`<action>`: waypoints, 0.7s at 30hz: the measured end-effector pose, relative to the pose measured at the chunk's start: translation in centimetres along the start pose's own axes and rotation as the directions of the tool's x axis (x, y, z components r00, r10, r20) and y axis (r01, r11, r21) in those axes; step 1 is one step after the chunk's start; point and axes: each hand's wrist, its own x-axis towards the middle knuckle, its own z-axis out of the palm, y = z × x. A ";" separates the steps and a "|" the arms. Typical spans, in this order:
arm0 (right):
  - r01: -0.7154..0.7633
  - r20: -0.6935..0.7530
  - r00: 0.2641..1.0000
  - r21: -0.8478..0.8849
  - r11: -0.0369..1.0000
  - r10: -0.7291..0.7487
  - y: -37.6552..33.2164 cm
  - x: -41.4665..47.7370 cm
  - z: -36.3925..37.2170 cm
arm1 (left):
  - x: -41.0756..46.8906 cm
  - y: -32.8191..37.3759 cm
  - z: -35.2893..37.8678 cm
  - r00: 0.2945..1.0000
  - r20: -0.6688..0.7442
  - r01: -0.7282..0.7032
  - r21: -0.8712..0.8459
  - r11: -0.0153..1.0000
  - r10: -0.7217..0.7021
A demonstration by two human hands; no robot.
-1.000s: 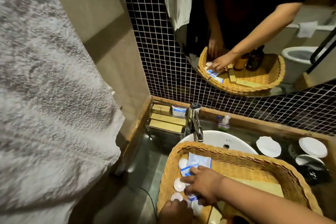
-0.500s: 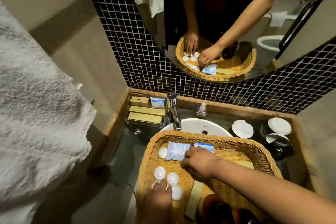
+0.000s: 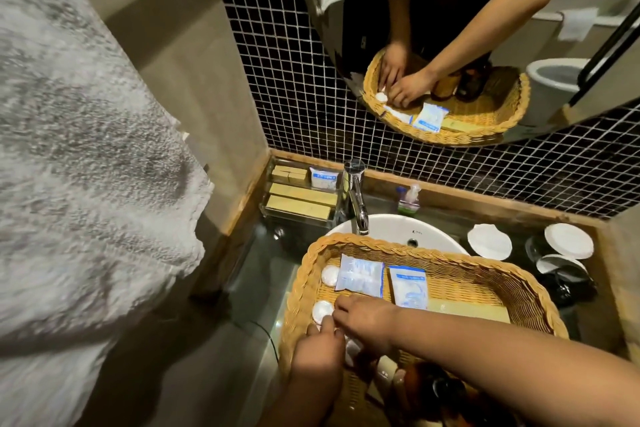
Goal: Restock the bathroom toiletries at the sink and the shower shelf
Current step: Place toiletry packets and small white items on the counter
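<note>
Wicker basket (image 3: 460, 262) is set across the sink (image 3: 394, 228). Left hand (image 3: 320, 347) and right hand (image 3: 367, 321) are seen together over white round packets (image 3: 322, 310), grip unclear; two blue-white sachets (image 3: 360, 276) are laid flat beyond.

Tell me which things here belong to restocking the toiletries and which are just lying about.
Part of the job:
wicker basket
blue-and-white sachets
round white packs
clear tray by the sink
tan boxes in that tray

Just lying about:
towel
faucet
hand soap bottle
white lids
</note>
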 end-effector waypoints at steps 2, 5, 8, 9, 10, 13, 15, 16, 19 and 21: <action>-0.015 0.025 1.000 0.008 1.000 0.015 -0.1 0.1 0.1 | 0.1 0.0 -0.3 1.000 0.022 0.005 -0.050 0.999 -0.003; -0.057 0.065 0.996 0.035 0.998 0.054 -0.3 0.2 0.2 | 0.2 0.5 -0.6 0.997 0.067 0.049 -0.124 0.991 -0.041; -0.069 0.073 0.995 0.056 0.996 0.065 0.0 0.4 0.5 | 0.1 0.7 -0.2 0.997 0.033 0.067 -0.108 0.992 -0.063; -0.076 0.072 0.995 0.054 0.996 0.072 0.3 0.4 0.5 | 0.0 0.7 0.0 0.997 0.019 0.071 -0.088 0.994 -0.069; -0.084 0.065 0.995 0.056 0.995 0.080 0.7 0.3 0.5 | -0.1 0.7 0.2 0.997 0.016 0.075 -0.074 0.994 -0.074; -0.126 0.086 0.989 0.077 0.989 0.120 1.6 -0.2 0.1 | -0.4 0.9 0.0 0.995 0.011 0.099 -0.046 0.994 -0.099; -0.160 0.108 0.983 0.070 0.985 0.152 2.3 -0.4 0.1 | -0.2 1.1 -0.1 0.994 0.015 0.110 -0.059 0.992 -0.109; -0.172 0.114 0.980 0.075 0.982 0.163 2.5 -0.5 0.1 | -0.1 1.1 0.0 0.993 0.020 0.117 -0.066 0.991 -0.116; -0.212 0.164 0.967 0.099 0.972 0.194 2.9 -0.7 0.4 | 0.1 1.3 0.1 0.991 0.032 0.132 -0.058 0.990 -0.131; -0.214 0.186 0.962 0.069 0.974 0.198 3.1 -0.7 0.6 | 0.1 1.3 0.2 0.990 0.031 0.139 -0.054 0.989 -0.138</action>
